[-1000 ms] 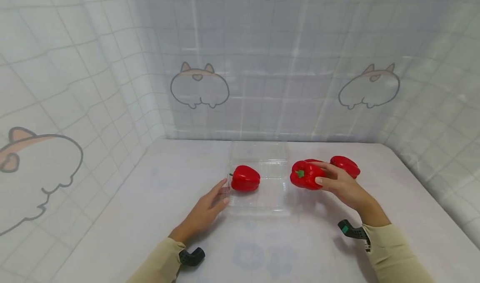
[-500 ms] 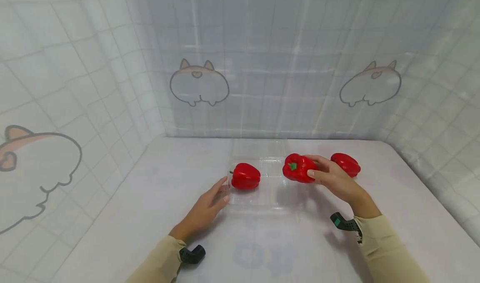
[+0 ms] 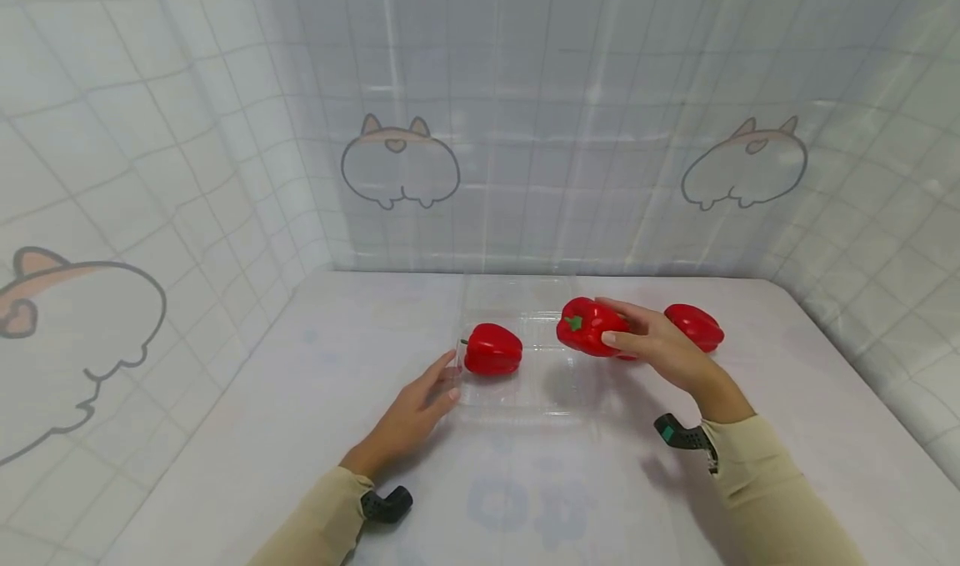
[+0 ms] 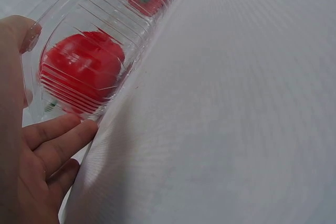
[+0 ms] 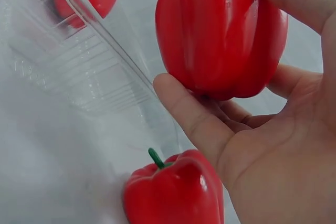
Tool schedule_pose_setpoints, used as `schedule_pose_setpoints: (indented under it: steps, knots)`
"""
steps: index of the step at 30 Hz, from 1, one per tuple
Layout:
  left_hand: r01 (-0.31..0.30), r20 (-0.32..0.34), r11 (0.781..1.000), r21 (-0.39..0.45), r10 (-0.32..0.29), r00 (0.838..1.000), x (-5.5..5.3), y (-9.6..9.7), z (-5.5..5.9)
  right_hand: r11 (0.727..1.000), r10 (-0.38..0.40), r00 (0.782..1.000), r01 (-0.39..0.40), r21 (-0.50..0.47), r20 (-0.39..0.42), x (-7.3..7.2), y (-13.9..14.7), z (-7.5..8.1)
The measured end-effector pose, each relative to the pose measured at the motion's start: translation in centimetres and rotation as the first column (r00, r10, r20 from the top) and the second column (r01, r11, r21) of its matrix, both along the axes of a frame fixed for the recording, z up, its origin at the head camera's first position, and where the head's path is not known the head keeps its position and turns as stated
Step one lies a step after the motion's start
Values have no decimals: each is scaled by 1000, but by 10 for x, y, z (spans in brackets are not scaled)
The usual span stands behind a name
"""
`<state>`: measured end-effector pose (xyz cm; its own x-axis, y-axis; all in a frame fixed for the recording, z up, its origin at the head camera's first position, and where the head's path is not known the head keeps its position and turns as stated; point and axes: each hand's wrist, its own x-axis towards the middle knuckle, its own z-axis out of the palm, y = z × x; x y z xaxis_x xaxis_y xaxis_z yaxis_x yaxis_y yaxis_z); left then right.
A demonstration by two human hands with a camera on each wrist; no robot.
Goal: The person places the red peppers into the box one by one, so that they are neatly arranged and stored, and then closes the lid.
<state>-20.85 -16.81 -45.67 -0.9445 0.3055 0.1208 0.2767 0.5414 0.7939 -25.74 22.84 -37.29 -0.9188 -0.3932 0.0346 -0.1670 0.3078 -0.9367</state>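
A red bell pepper (image 3: 592,326) is gripped in my right hand (image 3: 667,349), thumb on the near side, its green stem facing left. It is above the right side of a clear plastic clamshell container (image 3: 540,395), whose lid lies folded back behind. Another red bell pepper (image 3: 492,350) lies on its side in the container's left half. My left hand (image 3: 408,416) rests at the container's left end, fingers fairly straight; in the left wrist view the thumb (image 4: 29,35) touches the rim. The right wrist view shows the held pepper (image 5: 220,35) close to the container's wall.
One more red bell pepper (image 3: 694,327) lies on the white tabletop (image 3: 585,483) at the right. Another pepper (image 5: 176,190) stands below my right hand, mostly hidden in the head view. Patterned curtains (image 3: 555,157) enclose the back and sides.
My right hand has carried the gripped bell pepper leftward and slightly away, toward the container's right side. The left hand and the pepper in the container have stayed in place.
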Motion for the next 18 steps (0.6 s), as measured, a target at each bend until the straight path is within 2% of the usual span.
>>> schedule_pose_setpoints:
  steps: [7,18]
  knots:
    - [13,-1,1000,10,-13,1000,1,0,1,998,8,1000,-8,64,-6,-3,-7,2]
    - [0,6,1000,-10,0,1000,2,0,2,997,-15,1000,13,74,20,-3,-16,4]
